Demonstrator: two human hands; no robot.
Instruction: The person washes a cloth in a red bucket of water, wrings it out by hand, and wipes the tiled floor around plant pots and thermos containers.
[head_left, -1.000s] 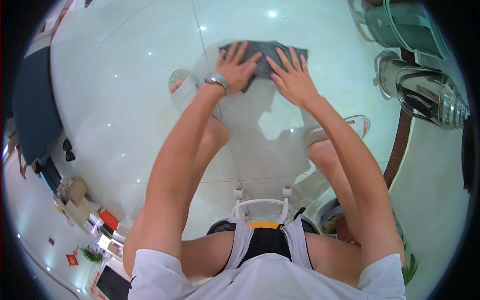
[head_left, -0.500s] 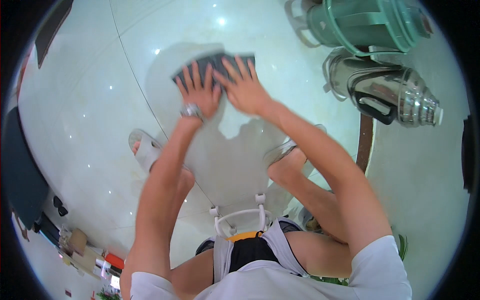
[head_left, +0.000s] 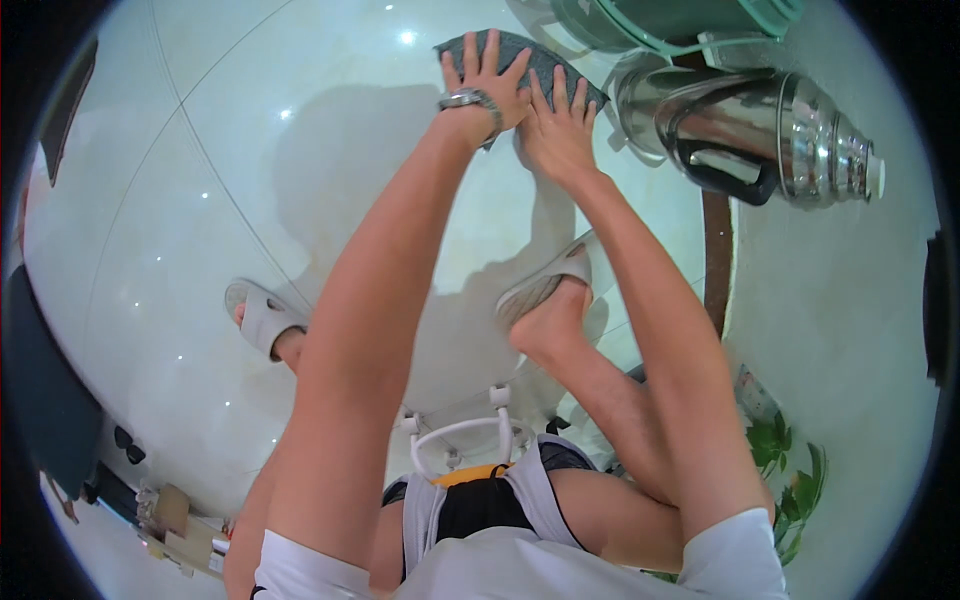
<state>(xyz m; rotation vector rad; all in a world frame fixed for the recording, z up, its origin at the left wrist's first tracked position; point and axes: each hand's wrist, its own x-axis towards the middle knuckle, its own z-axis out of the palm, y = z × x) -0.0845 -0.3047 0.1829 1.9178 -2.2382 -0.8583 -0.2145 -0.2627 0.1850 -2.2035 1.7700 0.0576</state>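
Note:
A dark grey cloth lies spread on the pale, glossy tiled floor. My left hand, with a metal watch on its wrist, presses flat on the cloth's left part, its fingers apart. Beside it, my right hand rests flat on the cloth's right and near part, fingers stretched out. The two hands almost touch at the thumbs. Part of the cloth is hidden under them.
A steel thermos jug with a black handle stands right of the cloth, close to its right corner. Behind it is a green jug. My slippered feet flank the floor below. Green leaves show at lower right.
Both hands have slid the cloth away from me and to the right, nearer the jugs. My arms now reach further out, and the view has shifted.

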